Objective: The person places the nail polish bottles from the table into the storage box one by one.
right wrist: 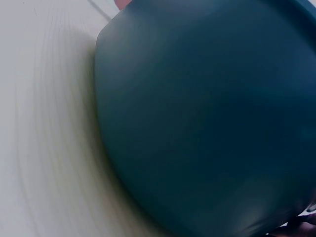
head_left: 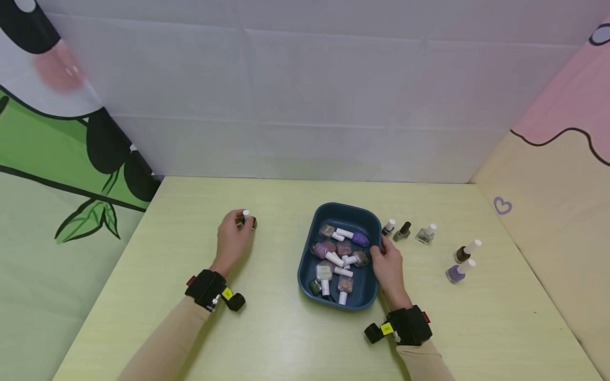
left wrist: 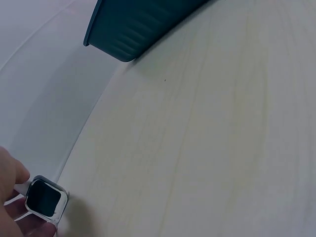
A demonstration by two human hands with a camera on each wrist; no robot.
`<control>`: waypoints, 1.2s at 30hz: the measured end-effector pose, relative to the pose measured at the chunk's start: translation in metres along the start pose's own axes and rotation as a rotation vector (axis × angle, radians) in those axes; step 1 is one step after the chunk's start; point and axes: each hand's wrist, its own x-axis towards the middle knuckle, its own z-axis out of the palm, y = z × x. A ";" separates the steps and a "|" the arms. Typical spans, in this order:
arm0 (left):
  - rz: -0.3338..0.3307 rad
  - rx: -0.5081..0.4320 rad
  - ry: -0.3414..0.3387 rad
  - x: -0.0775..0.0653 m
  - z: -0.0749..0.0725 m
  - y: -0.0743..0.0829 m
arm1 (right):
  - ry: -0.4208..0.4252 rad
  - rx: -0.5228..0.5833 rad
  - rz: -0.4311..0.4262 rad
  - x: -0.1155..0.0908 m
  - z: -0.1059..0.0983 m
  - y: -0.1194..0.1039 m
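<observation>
Head view: left hand (head_left: 232, 241) out over the left part of the surface (head_left: 267, 328); fingers curled in, pinching a small white-capped bottle (head_left: 246, 214), its body dark. Well apart, to the right, a blue tray (head_left: 343, 214) sits on the surface with a jumble of small bottles inside — a purple bottle (head_left: 360, 239) toward the far right, a square pale bottle (head_left: 324, 272) in the near half, a green bottle (head_left: 314, 287) by the near left corner. Right hand (head_left: 389, 267) holds the tray's right side, fingers closed at the rim. Right of the tray, five more: a white-capped dark bottle (head_left: 388, 227) just beside the wall, a black-capped bottle (head_left: 402, 231), a clear bottle (head_left: 425, 234), then a brown bottle (head_left: 462, 254) and a violet bottle (head_left: 456, 273) close together. Dark straps on both wrists.

Left wrist view: held bottle at lower left, between thumb and fingers, its squarish base toward the camera — dark inside, pale edges. Tray wall at the top.

Right wrist view: tray's outer wall fills most of it; a fingertip shows at the top edge, the rest of the grip mostly hidden.
</observation>
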 end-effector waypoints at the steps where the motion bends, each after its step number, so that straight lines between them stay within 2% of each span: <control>1: 0.001 0.001 -0.002 0.000 0.000 0.000 | 0.001 -0.001 0.000 0.000 0.000 0.000; 10: 0.011 0.004 -0.005 -0.002 0.001 0.001 | 0.001 -0.003 0.002 0.000 0.000 0.000; 16: 0.002 -0.016 -0.035 -0.004 0.002 0.004 | 0.003 -0.017 -0.001 0.000 0.000 0.000; 21: 0.019 -0.040 -0.057 -0.006 0.005 0.008 | 0.006 -0.017 -0.008 0.000 0.000 0.000; 29: 0.130 -0.036 -0.093 -0.015 0.013 0.018 | 0.001 -0.009 -0.007 0.000 0.000 0.000; 36: 0.252 -0.021 -0.108 -0.026 0.019 0.034 | 0.003 0.003 -0.013 -0.001 0.000 0.000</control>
